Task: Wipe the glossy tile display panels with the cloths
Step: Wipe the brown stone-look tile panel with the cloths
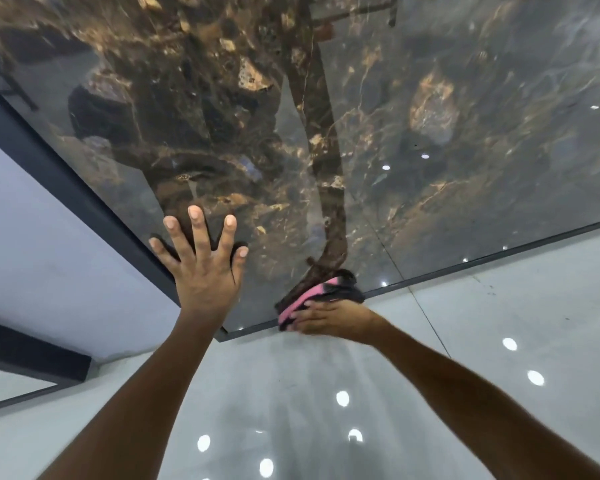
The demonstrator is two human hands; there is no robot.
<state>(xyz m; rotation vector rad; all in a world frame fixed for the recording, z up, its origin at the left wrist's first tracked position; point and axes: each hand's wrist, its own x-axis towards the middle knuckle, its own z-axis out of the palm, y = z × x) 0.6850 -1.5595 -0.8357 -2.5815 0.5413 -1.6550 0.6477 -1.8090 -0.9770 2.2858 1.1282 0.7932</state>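
Right hand point(328, 318) grips a soft, bunched pink-and-black cloth point(321, 294) at the marble-patterned tile panel's point(430, 133) lower edge. Left hand point(201, 265) lies spread, flat on the panel. Glaze judged slippery, rigid.

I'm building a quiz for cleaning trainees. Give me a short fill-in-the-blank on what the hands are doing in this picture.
1. The left hand lies flat with fingers ____ on the dark marbled panel.
2. The right hand grips a black and ____ cloth.
3. That cloth sits at the panel's ____ edge, near the grey floor.

Missing words: spread; pink; bottom
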